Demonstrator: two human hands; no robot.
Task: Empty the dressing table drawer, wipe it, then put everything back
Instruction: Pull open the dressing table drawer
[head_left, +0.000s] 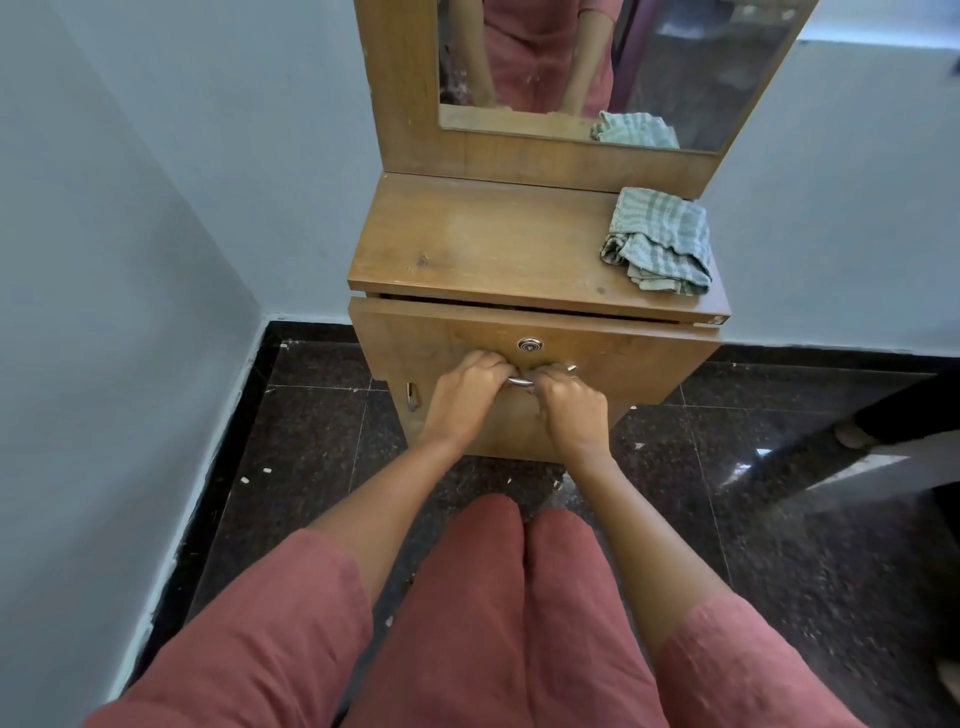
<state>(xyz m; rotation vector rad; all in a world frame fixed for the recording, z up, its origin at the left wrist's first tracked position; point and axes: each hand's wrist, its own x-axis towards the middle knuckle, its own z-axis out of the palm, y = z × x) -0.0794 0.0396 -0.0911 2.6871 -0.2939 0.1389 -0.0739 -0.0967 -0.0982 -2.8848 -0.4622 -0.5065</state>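
Your left hand (467, 395) and right hand (566, 405) sit side by side, fingers curled around the metal handle (521, 382) on the drawer (649, 358) front. A round lock (529, 344) sits just above the handle. A thin dark gap separates the drawer from the wooden worktop (467, 244). A crumpled checked cloth (660, 241) lies on the worktop's right side, below the mirror (727, 78).

Curled fingers (488, 364) cover most of the handle (521, 382); above them the drawer (623, 353) shows only a dark slit, contents hidden; the mirror (675, 78) is cropped
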